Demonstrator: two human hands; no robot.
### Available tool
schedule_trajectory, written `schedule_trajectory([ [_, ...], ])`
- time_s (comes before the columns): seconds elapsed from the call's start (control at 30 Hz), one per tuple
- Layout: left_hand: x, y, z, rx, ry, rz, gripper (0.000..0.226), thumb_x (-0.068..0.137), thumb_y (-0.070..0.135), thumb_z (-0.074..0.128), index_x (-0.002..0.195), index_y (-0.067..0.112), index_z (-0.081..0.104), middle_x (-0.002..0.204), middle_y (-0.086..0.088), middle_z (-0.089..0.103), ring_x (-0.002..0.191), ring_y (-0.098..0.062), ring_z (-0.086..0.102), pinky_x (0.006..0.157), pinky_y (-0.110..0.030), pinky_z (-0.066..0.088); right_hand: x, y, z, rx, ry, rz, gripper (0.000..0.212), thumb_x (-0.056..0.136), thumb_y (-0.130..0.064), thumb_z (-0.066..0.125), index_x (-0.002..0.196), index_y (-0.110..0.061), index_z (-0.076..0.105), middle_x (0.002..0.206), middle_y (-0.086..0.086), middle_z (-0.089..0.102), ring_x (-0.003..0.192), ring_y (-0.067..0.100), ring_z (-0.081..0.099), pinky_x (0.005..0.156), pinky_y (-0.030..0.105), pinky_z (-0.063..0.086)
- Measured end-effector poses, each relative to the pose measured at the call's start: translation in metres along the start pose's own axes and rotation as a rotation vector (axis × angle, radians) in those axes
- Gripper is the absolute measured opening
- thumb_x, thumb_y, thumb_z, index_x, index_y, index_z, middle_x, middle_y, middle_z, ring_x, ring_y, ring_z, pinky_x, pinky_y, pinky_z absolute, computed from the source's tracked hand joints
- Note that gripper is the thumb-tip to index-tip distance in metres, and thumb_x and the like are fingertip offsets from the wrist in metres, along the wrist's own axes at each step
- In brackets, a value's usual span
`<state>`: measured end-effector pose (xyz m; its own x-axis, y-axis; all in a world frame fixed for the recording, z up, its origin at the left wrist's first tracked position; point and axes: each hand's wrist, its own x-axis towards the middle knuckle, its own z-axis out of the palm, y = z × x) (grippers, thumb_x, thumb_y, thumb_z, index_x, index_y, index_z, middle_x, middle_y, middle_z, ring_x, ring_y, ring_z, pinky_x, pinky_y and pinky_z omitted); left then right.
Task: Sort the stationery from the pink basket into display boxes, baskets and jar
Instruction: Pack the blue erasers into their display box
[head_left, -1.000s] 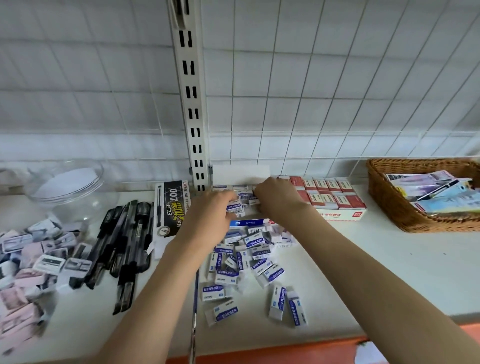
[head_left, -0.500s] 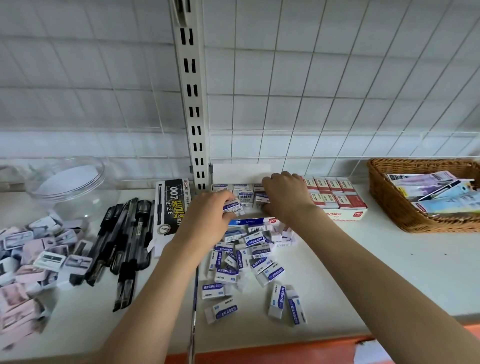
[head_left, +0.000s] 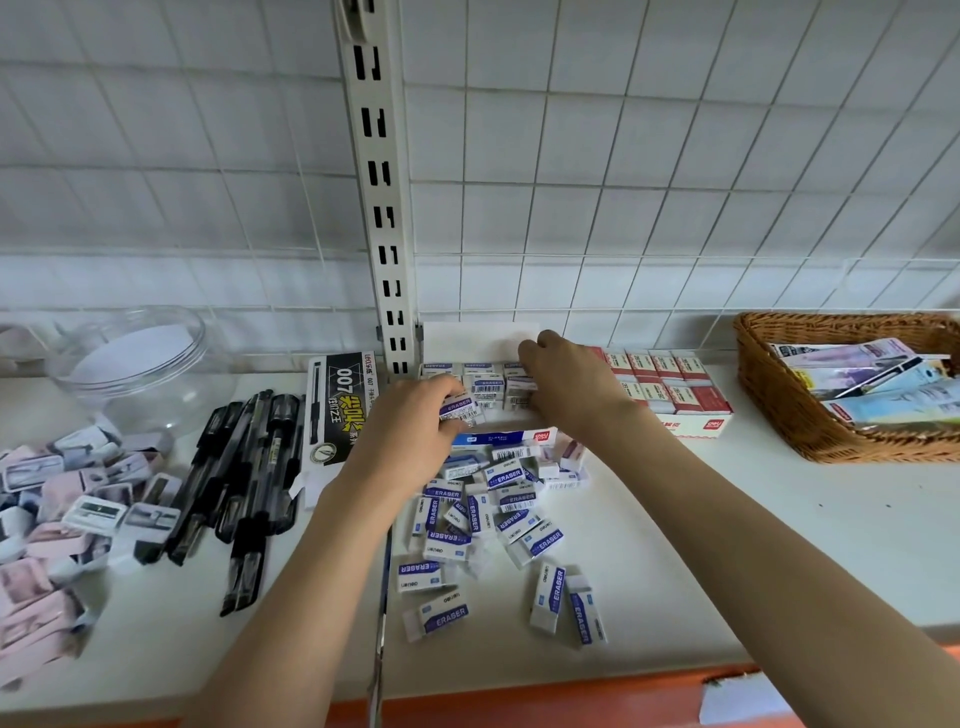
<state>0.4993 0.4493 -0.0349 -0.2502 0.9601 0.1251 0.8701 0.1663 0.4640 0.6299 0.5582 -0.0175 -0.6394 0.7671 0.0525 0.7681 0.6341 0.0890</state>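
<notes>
Left hand pinching a small white eraser with a blue sleeve at the near left corner of the open white display box, right hand curled over the box's right side on the packed erasers, exact grip hidden. Loose heap of white-and-blue erasers scattered on the white worktop just below both hands, between the forearms. Out left of the left hand: black pens, pink and white sharpeners, clear plastic jar; right of the right hand: red-and-white eraser box, then brown wicker basket.
</notes>
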Motion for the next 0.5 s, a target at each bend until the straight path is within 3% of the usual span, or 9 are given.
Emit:
schedule_trajectory([
  [0.13, -0.001, 0.002, -0.002, 0.005, 0.001, 0.003, 0.041, 0.087, 0.02, 0.064, 0.127, 0.015, 0.055, 0.13, -0.002, 0.057, 0.105, -0.017, 0.061, 0.1, -0.029, 0.042, 0.0, -0.004, 0.008, -0.186, 0.057, -0.027, 0.033, 0.089, -0.012, 0.055, 0.121, -0.012, 0.048, 0.117, 0.006, 0.052, 0.108, 0.025, 0.053, 0.081, 0.031, 0.04],
  [0.3, -0.001, 0.004, -0.003, 0.037, -0.005, 0.0, 0.041, 0.088, 0.018, 0.063, 0.128, 0.014, 0.054, 0.13, -0.002, 0.057, 0.111, -0.017, 0.058, 0.102, -0.029, 0.04, 0.016, 0.005, 0.004, -0.207, 0.038, -0.016, 0.063, 0.081, -0.029, 0.068, 0.132, -0.013, 0.036, 0.129, 0.007, 0.047, 0.122, 0.026, 0.042, 0.101, 0.034, 0.032],
  [0.43, 0.006, 0.015, -0.008, 0.034, -0.011, 0.03, 0.04, 0.087, 0.017, 0.065, 0.126, 0.013, 0.055, 0.126, -0.003, 0.06, 0.11, -0.017, 0.058, 0.095, -0.023, 0.04, 0.023, 0.008, 0.003, -0.178, -0.005, -0.042, 0.057, 0.081, -0.035, 0.068, 0.127, -0.014, 0.043, 0.125, 0.004, 0.054, 0.122, 0.025, 0.042, 0.102, 0.035, 0.03],
  [0.5, 0.016, 0.023, -0.009, 0.053, -0.018, 0.056, 0.04, 0.086, 0.018, 0.065, 0.125, 0.013, 0.055, 0.123, -0.004, 0.061, 0.106, -0.019, 0.059, 0.094, -0.027, 0.042, 0.023, 0.009, 0.003, -0.153, -0.006, -0.047, 0.055, 0.081, -0.037, 0.068, 0.125, -0.015, 0.045, 0.123, 0.003, 0.054, 0.121, 0.025, 0.043, 0.102, 0.035, 0.03],
])
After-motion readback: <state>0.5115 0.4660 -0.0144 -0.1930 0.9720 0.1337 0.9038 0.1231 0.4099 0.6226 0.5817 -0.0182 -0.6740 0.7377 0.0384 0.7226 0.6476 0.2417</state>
